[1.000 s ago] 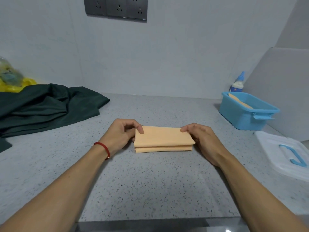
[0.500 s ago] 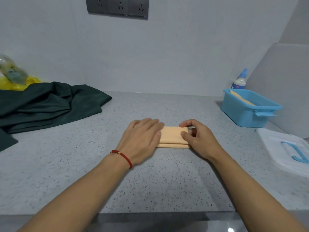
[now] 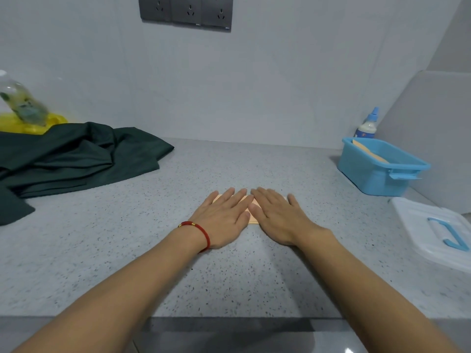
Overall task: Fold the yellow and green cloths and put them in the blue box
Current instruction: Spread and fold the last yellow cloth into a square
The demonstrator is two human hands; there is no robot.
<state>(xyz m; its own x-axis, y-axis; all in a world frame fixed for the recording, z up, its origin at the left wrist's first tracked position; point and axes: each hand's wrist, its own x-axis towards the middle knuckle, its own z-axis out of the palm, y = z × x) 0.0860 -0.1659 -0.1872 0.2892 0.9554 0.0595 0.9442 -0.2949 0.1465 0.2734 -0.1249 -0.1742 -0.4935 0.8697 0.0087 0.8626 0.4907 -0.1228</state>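
no readable text, bottle [image 3: 367,126] label too blurred, wall sockets [image 3: 185,10] unmarked

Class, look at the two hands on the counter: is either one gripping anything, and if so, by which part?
Neither grips. The left hand and right hand lie flat, pressing the folded yellow cloth from above.

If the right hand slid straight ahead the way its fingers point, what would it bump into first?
Probably nothing on the counter. The right hand lies flat on the yellow cloth, fingers pointing away and slightly left. Beyond them is bare counter up to the wall. The blue box sits well off to the right.
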